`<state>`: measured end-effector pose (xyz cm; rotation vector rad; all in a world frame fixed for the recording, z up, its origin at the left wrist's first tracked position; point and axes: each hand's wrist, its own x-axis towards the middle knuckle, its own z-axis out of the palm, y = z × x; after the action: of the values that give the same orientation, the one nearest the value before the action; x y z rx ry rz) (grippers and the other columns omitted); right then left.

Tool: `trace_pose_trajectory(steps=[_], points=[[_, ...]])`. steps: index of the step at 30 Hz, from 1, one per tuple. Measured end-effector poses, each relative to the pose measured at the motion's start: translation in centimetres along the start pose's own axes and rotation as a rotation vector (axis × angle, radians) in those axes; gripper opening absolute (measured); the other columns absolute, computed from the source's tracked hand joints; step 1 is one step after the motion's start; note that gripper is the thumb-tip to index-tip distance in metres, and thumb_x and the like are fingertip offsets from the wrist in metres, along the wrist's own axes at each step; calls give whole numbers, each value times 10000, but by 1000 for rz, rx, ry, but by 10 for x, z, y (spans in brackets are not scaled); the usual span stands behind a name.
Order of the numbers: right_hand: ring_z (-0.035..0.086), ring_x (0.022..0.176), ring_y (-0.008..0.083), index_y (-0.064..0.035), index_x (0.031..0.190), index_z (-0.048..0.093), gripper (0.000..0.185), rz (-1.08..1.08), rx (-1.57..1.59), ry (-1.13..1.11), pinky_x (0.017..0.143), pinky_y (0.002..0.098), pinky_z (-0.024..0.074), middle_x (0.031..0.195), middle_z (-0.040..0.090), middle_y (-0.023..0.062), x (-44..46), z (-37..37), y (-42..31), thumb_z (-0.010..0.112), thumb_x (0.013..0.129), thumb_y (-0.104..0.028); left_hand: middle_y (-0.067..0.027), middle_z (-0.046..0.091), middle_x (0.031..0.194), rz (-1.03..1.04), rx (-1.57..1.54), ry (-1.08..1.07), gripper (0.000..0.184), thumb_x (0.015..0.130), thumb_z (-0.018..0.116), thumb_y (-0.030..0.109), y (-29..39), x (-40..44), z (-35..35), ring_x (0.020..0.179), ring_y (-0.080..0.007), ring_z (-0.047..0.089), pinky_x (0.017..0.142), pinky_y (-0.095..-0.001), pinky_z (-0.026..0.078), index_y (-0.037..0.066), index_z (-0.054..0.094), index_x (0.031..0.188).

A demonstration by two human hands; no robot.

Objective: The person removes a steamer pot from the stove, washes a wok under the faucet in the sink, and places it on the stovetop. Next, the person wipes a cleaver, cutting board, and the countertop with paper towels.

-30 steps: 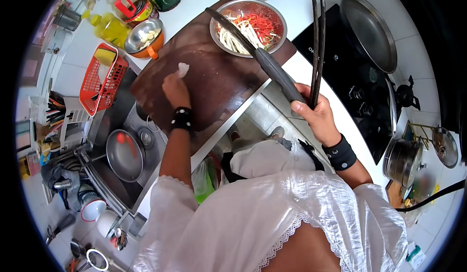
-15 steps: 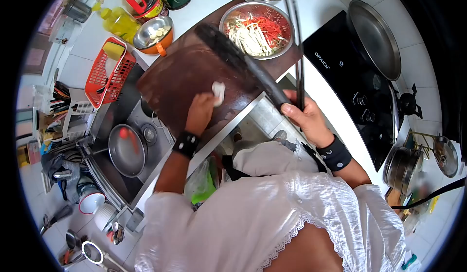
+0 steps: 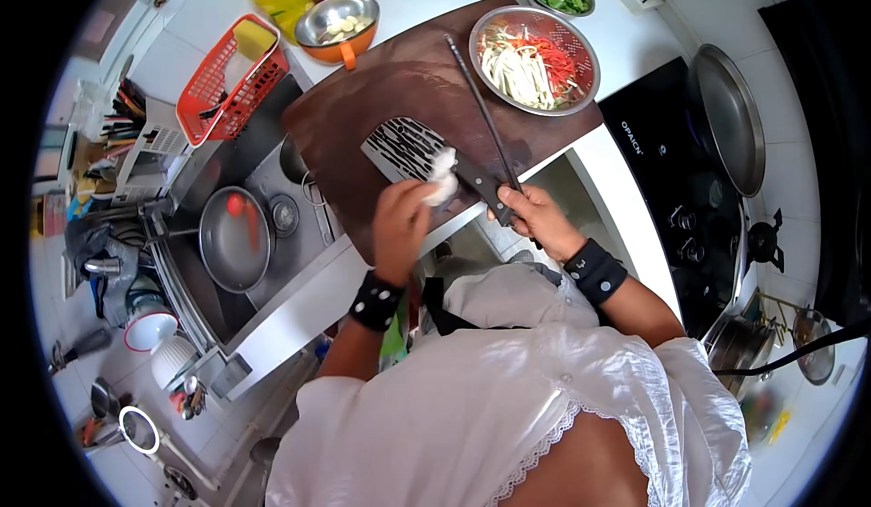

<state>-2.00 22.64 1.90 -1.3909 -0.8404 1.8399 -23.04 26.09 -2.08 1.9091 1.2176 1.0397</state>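
My right hand (image 3: 542, 223) is closed round the black riveted handle of a cleaver (image 3: 399, 147), together with thin dark chopsticks (image 3: 485, 112). The broad blade carries black streaks and faces up over the brown cutting board (image 3: 340, 112). A crumpled white paper towel or cloth (image 3: 442, 179) is pinched in my left hand (image 3: 402, 221), at the blade's handle end; I cannot tell whether it touches the metal. Farther back on the board, a perforated metal colander (image 3: 479, 53) holds white and red vegetable strips.
At the left, a frying pan (image 3: 236, 276) with a red-headed utensil lies in the sink (image 3: 313, 235). A red basket (image 3: 195, 112) and a bowl of garlic cloves (image 3: 313, 22) stand behind. On the right are a black stove (image 3: 646, 99), a leaning pan (image 3: 726, 108), and a bowl of greens (image 3: 585, 10).
The cleaver has turned from nearly edge-on to showing its flat side, and the chopsticks now tilt left. My left hand has brought the white towel close to the blade.
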Motion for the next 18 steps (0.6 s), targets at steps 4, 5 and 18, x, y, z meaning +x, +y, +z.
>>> trace_pose_trajectory(steps=[4,5,18], points=[[284,427,2,-48,875,562,288,-73,-26,-25,377,149,227,727,561,-11,-2,1,-5,428,894,-303,-106,543,915,85,-28,-2,169,690,538,-17,-7,21,11,813,-238,540,693,-290,431,30,596,842],[283,427,1,-47,884,558,285,-71,-24,-20,379,146,228,731,561,-9,-3,1,-5,424,895,-298,-100,545,900,114,-8,1,165,690,534,-20,-7,25,9,813,-217,543,698,-274,429,29,597,834],[296,433,-1,-45,896,540,268,-52,66,-5,390,141,243,747,558,-2,-20,-11,-2,416,895,-283,-121,553,845,-119,336,267,116,763,527,68,-98,71,-62,802,-277,534,727,-331,416,22,579,856]])
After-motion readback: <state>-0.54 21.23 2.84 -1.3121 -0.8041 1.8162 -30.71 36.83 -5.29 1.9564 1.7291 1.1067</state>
